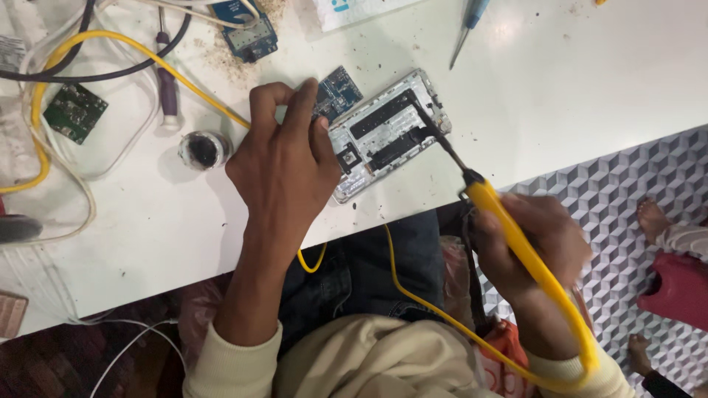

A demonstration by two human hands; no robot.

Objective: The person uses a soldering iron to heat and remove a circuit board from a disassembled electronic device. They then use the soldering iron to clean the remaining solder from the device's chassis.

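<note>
An opened phone chassis [387, 133], silver with dark parts inside, lies tilted on the white table [560, 88]. My left hand [284, 158] rests on its left end, fingers pressing it and a blue circuit board [338, 92] beside it. My right hand [531, 236], off the table's front edge, grips a yellow-handled soldering iron [516, 236]. The iron's dark tip reaches into the chassis near its upper right part. A yellow cable runs from the iron's handle down past my lap.
A small round pot of dark paste [204, 149] stands left of my hand. A green board [74, 112], another blue board [249, 35], a purple-handled screwdriver [167, 85], a blue-handled screwdriver [466, 26] and tangled cables lie on the table. Another person's bare feet [653, 217] show at right.
</note>
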